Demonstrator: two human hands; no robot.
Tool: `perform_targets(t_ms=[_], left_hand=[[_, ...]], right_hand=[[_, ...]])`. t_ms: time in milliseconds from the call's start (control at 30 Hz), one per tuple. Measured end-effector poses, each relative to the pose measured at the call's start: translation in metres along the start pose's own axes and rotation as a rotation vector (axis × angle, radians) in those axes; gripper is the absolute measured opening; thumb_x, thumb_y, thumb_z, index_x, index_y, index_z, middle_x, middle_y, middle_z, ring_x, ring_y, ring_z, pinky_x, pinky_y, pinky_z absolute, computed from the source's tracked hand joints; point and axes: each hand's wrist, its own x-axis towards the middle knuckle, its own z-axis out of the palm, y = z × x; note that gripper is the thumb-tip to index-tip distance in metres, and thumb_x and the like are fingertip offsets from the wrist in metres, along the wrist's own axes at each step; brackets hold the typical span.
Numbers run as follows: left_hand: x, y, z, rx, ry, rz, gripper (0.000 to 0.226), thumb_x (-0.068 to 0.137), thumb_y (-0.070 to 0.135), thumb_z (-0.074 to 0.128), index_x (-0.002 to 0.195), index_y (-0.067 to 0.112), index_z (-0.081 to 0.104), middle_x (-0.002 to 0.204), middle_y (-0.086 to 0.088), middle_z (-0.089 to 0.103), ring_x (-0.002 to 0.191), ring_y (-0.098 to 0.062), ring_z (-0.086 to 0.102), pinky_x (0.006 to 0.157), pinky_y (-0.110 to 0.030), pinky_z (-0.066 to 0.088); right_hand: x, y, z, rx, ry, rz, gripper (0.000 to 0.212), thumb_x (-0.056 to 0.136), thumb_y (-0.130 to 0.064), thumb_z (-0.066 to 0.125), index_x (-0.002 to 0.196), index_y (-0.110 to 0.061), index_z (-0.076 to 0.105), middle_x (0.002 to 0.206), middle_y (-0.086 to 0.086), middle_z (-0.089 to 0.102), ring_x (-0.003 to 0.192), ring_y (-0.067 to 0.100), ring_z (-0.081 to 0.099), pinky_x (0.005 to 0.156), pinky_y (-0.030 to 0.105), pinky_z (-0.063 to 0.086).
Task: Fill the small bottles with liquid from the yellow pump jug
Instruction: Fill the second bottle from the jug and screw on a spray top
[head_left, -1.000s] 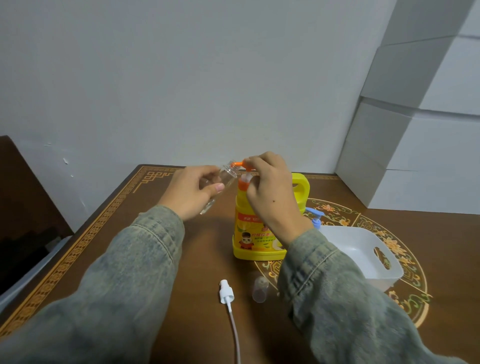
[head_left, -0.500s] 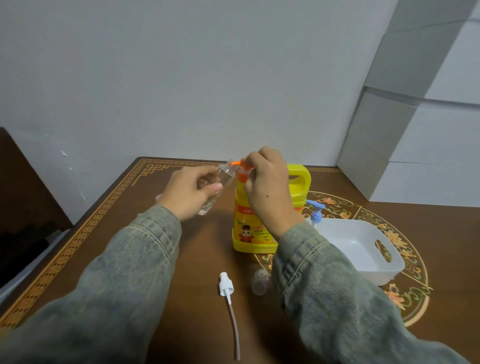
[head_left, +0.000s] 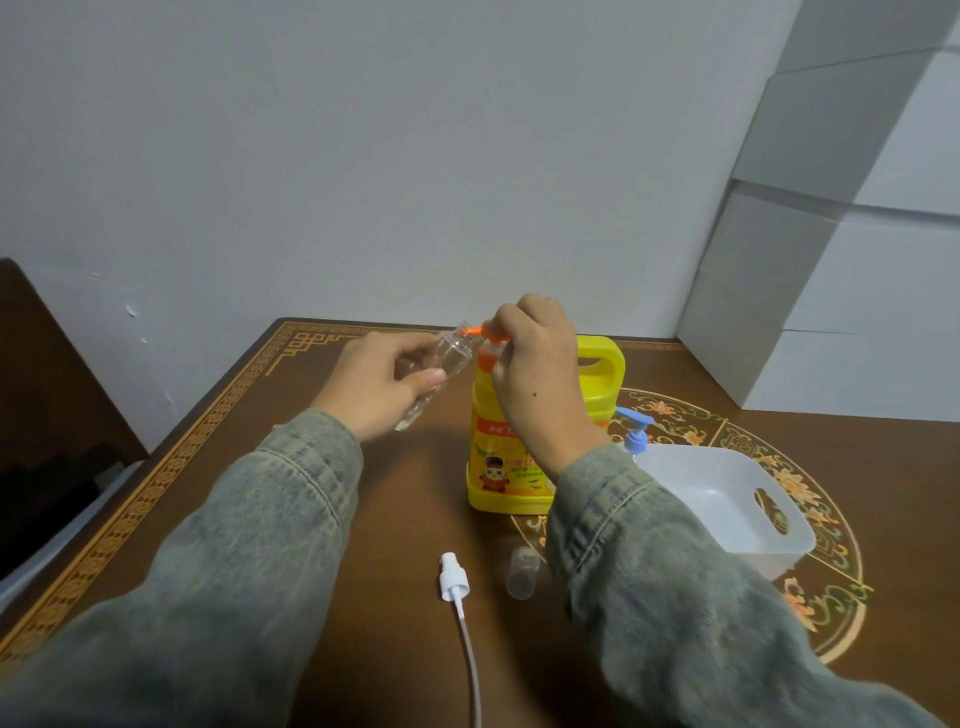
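Observation:
The yellow pump jug (head_left: 498, 457) stands upright in the middle of the brown table. My right hand (head_left: 540, 374) sits on top of its orange pump head (head_left: 480, 335), fingers curled over it. My left hand (head_left: 382, 382) grips a small clear bottle (head_left: 441, 364), tilted with its open mouth held against the orange spout. A white spray pump with a long tube (head_left: 457, 587) lies on the table near me, beside a small clear cap (head_left: 522, 571).
A white plastic basket (head_left: 727, 499) stands right of the jug, with a blue-pump bottle (head_left: 636, 434) at its far left corner. White boxes (head_left: 831, 260) are stacked at the back right. A dark chair (head_left: 47, 395) is beyond the table's left edge.
Both hands keep the same hold on bottle and pump head. The view has tilted up slightly, so everything sits a little lower in the frame.

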Motion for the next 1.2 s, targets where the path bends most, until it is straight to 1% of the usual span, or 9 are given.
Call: perform_targets(t_ms=[133,267,400,533,733,867,1000,1067,1200], left_hand=[[-0.004,-0.002,0.001,0.025,-0.009,-0.013,0.040,0.084,0.025,0.073,0.123,0.025,0.065,0.096,0.015,0.066,0.099,-0.015,0.064,0.097,-0.044,0.048],[0.001,0.008,-0.004,0.017,0.008,0.020,0.036,0.085,0.019,0.072,0.121,0.017,0.066,0.097,0.007,0.067,0.098,-0.018,0.065,0.096,-0.037,0.048],[0.008,0.014,-0.010,0.066,0.004,0.044,0.031,0.086,0.021,0.070,0.116,0.019,0.068,0.104,0.000,0.070,0.100,-0.021,0.064,0.097,-0.038,0.047],[0.005,0.012,-0.010,0.067,0.011,0.043,0.032,0.087,0.023,0.069,0.119,0.020,0.067,0.107,0.002,0.070,0.102,-0.020,0.063,0.099,-0.038,0.045],[-0.005,0.006,-0.003,0.092,-0.021,0.037,0.034,0.088,0.021,0.067,0.122,0.019,0.066,0.110,0.001,0.070,0.102,-0.016,0.060,0.090,-0.025,0.037],[-0.001,0.009,-0.006,0.093,-0.010,0.052,0.031,0.087,0.022,0.068,0.118,0.019,0.068,0.107,0.001,0.071,0.103,-0.019,0.062,0.092,-0.030,0.042],[0.006,0.014,-0.011,0.092,-0.004,0.059,0.031,0.088,0.024,0.068,0.118,0.019,0.067,0.108,0.000,0.070,0.105,-0.021,0.061,0.099,-0.039,0.045],[0.006,0.013,-0.011,0.096,-0.009,0.056,0.033,0.088,0.025,0.067,0.120,0.019,0.066,0.111,0.000,0.070,0.106,-0.021,0.061,0.101,-0.040,0.045],[0.001,0.010,-0.008,0.091,-0.003,0.043,0.036,0.088,0.025,0.068,0.124,0.019,0.065,0.112,0.001,0.070,0.106,-0.019,0.061,0.100,-0.037,0.044]], right_hand=[[-0.006,-0.001,0.000,0.006,-0.017,-0.010,0.012,0.064,0.005,0.053,0.071,-0.004,0.057,0.077,0.012,0.052,0.076,0.031,0.048,0.065,0.035,0.036],[0.003,0.002,-0.005,-0.001,-0.057,-0.011,0.012,0.072,0.004,0.064,0.081,-0.003,0.066,0.084,0.011,0.057,0.082,0.032,0.053,0.069,0.039,0.044],[0.012,0.004,-0.009,-0.008,-0.060,0.004,0.017,0.068,0.003,0.071,0.084,-0.004,0.069,0.084,0.011,0.059,0.084,0.032,0.055,0.070,0.038,0.044],[0.009,0.001,-0.002,-0.013,-0.014,-0.009,0.015,0.064,0.004,0.067,0.076,-0.003,0.064,0.080,0.012,0.056,0.079,0.033,0.053,0.066,0.038,0.042],[-0.004,0.005,0.003,-0.003,-0.017,-0.045,0.014,0.061,0.008,0.058,0.069,-0.002,0.058,0.075,0.013,0.052,0.073,0.033,0.050,0.061,0.042,0.041],[0.001,0.005,-0.005,0.007,-0.053,-0.026,0.012,0.070,0.005,0.064,0.079,-0.004,0.066,0.082,0.012,0.057,0.080,0.033,0.054,0.069,0.037,0.042],[0.012,0.006,-0.012,-0.008,-0.092,0.001,0.017,0.069,0.003,0.072,0.085,-0.005,0.070,0.084,0.009,0.059,0.085,0.031,0.056,0.071,0.029,0.039],[0.011,0.004,-0.011,-0.006,-0.078,0.005,0.017,0.068,0.004,0.072,0.083,-0.004,0.070,0.083,0.010,0.059,0.084,0.032,0.056,0.070,0.031,0.041],[0.007,0.002,-0.003,-0.009,-0.038,-0.010,0.015,0.064,0.006,0.070,0.075,-0.002,0.064,0.080,0.011,0.057,0.080,0.033,0.054,0.066,0.039,0.044]])
